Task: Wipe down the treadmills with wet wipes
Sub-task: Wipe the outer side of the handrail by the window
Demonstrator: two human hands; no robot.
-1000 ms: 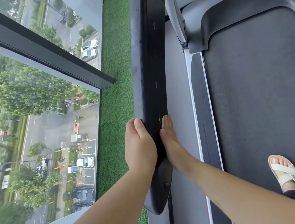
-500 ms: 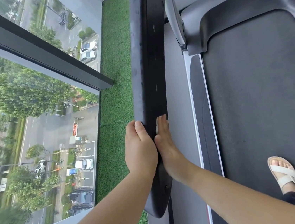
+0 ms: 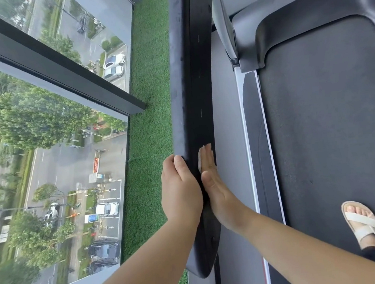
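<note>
I look down on a treadmill's long black handrail [image 3: 192,71], which runs from the top of the view down to a rounded end near the bottom. My left hand [image 3: 180,191] grips the rail's outer edge, thumb on top, fingers hidden over the far side. My right hand [image 3: 215,190] lies flat with straight fingers and presses a white wet wipe [image 3: 199,158] against the rail's inner face. Only a strip of the wipe shows beside the fingers. The two hands nearly touch across the rail.
The dark treadmill belt [image 3: 332,125] fills the right, with my sandalled foot [image 3: 361,222] on it and a grey side rail [image 3: 254,134] along its left edge. Green artificial turf [image 3: 150,134] lies left of the handrail, then a floor-length window [image 3: 55,157] over a street.
My right hand with the wipe has slid across the rail toward my left hand, closing the gap between them. The left hand stays where it was on the outer edge.
</note>
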